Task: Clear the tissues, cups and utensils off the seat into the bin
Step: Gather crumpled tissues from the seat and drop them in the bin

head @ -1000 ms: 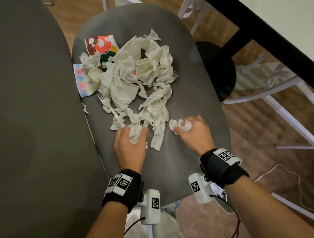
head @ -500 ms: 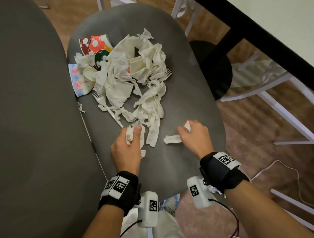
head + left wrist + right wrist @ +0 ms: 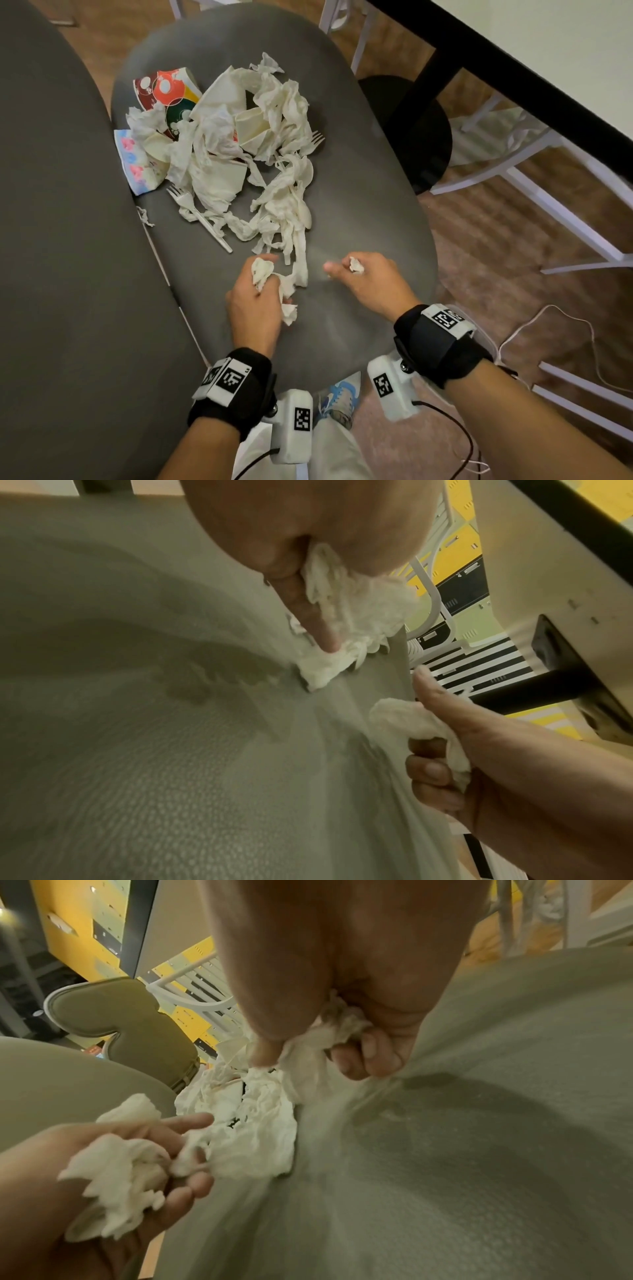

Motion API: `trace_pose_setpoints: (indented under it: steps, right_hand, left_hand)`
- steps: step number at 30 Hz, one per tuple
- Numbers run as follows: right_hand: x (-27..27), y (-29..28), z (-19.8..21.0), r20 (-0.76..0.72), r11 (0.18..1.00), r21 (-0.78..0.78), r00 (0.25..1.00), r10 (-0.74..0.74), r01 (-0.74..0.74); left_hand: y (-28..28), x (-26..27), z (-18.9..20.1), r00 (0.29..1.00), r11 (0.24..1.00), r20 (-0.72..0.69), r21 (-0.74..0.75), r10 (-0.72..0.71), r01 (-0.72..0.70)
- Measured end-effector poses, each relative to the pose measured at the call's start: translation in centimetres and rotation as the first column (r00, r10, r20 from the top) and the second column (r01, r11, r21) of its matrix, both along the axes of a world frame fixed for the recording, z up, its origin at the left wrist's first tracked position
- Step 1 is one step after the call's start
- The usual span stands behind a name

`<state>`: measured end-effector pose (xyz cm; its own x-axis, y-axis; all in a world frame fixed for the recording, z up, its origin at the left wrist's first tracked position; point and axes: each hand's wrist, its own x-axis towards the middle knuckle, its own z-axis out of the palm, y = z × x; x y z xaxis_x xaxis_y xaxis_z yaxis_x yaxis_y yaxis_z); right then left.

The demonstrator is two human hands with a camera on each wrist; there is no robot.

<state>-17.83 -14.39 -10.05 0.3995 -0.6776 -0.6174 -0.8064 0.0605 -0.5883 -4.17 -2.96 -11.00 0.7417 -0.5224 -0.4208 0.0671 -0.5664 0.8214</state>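
A heap of crumpled white tissues (image 3: 274, 164) lies on the grey seat (image 3: 359, 212), mixed with flattened paper cups (image 3: 164, 92) and white plastic forks (image 3: 198, 216). My left hand (image 3: 260, 284) grips a wad of tissue (image 3: 262, 272) at the near end of the heap; strands of it trail down to the seat (image 3: 325, 666). My right hand (image 3: 352, 270) is curled round a small tissue wad (image 3: 356, 265), also seen as the tissue wad (image 3: 329, 1034) under its fingers. Both hands hover just above the seat's near half. No bin is in view.
A second grey seat (image 3: 61, 274) lies to the left, a narrow gap between them. A dark-edged table (image 3: 513, 78) with a black round base (image 3: 424, 137) stands to the right. White chair frames (image 3: 565, 219) and a white cable (image 3: 534, 329) are on the wooden floor.
Both hands have gathered their tissue into tighter wads and lifted slightly. The loose piece by my right hand half a second ago is now inside its fingers.
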Motion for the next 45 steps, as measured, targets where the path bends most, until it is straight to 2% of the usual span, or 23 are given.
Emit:
trace_pose_setpoints:
  steps: [2, 4, 8, 11, 14, 17, 19, 22, 25, 28, 31, 35, 36, 40, 43, 45]
  right_hand:
    - [-0.3, 0.0, -0.1, -0.032, 1.000, -0.003, 0.999, -0.011, 0.011]
    - [-0.5, 0.0, -0.3, -0.038, 0.999, 0.007, 0.999, -0.036, 0.037]
    - [-0.8, 0.3, -0.7, 0.070, 0.974, 0.141, 0.979, -0.190, 0.179]
    - [-1.4, 0.4, -0.9, 0.055, 0.997, 0.012, 0.995, -0.083, 0.082]
    - [-1.7, 0.6, -0.1, 0.012, 0.997, -0.077, 1.000, 0.005, -0.004]
    - [-1.8, 1.0, 1.2, -0.026, 1.000, -0.003, 1.000, -0.012, 0.012]
    - [-2.2, 1.1, 1.4, -0.033, 0.996, 0.050, 0.997, -0.068, 0.070]
    - [-3.3, 1.0, 0.3, -0.034, 0.992, 0.032, 0.992, -0.122, 0.123]
    - [-4.9, 1.4, -0.6, -0.005, 0.989, 0.028, 0.990, -0.143, 0.143]
    - [-7.2, 1.9, -0.6, 0.087, 0.982, 0.009, 0.978, -0.190, 0.190]
    - [-10.0, 2.3, -1.0, 0.134, 0.930, -0.034, 0.924, -0.358, 0.365]
    - [-14.9, 2.9, -1.2, 0.183, 0.794, 0.044, 0.777, -0.603, 0.606]
    - [-16.4, 3.0, -1.4, 0.171, 0.782, 0.033, 0.768, -0.617, 0.622]
    - [-22.1, 4.2, -2.5, 0.007, 0.822, -0.101, 0.827, -0.563, 0.560]
    - [-25.8, 5.4, -3.5, -0.113, 0.819, -0.119, 0.812, -0.572, 0.561]
    - [-27.8, 6.1, -4.5, -0.128, 0.789, -0.072, 0.779, -0.614, 0.610]
  left_hand:
    - [0.0, -0.1, 0.3, 0.997, 0.999, 0.077, 0.025, -0.029, 0.027]
    - [-0.1, -0.4, 0.4, 0.995, 0.999, 0.096, 0.022, -0.034, 0.032]
    - [-0.4, -0.8, 0.0, 0.994, 0.998, 0.086, 0.006, -0.062, 0.061]
    - [-0.6, -1.2, -0.3, 0.998, 0.998, 0.016, -0.016, -0.068, 0.068]
    - [-0.9, -1.7, 0.2, 0.994, 0.993, -0.006, 0.041, -0.112, 0.112]
    - [-1.6, -2.5, 1.4, 0.984, 0.983, -0.075, 0.072, -0.164, 0.170]
    - [-2.0, -2.9, 1.3, 0.968, 0.980, -0.199, 0.090, -0.156, 0.176]
    - [-2.6, -3.4, 0.9, 0.913, 0.974, -0.348, 0.003, -0.212, 0.227]
    - [-3.2, -4.4, 0.3, 0.885, 0.962, -0.383, -0.049, -0.266, 0.268]
    - [-4.0, -5.8, 0.6, 0.866, 0.941, -0.378, -0.050, -0.329, 0.335]
    - [-4.9, -7.5, 1.2, 0.843, 0.922, -0.399, -0.014, -0.360, 0.387]
    - [-6.2, -10.9, 2.3, 0.769, 0.901, -0.500, -0.056, -0.398, 0.430]
    - [-6.4, -11.9, 2.4, 0.750, 0.880, -0.501, -0.054, -0.432, 0.472]
    - [-6.9, -15.7, 1.4, 0.651, 0.743, -0.513, 0.037, -0.560, 0.669]
    - [-7.3, -19.0, 0.2, 0.543, 0.596, -0.447, 0.028, -0.711, 0.802]
    - [-7.5, -21.2, -0.7, 0.474, 0.503, -0.407, 0.040, -0.781, 0.863]
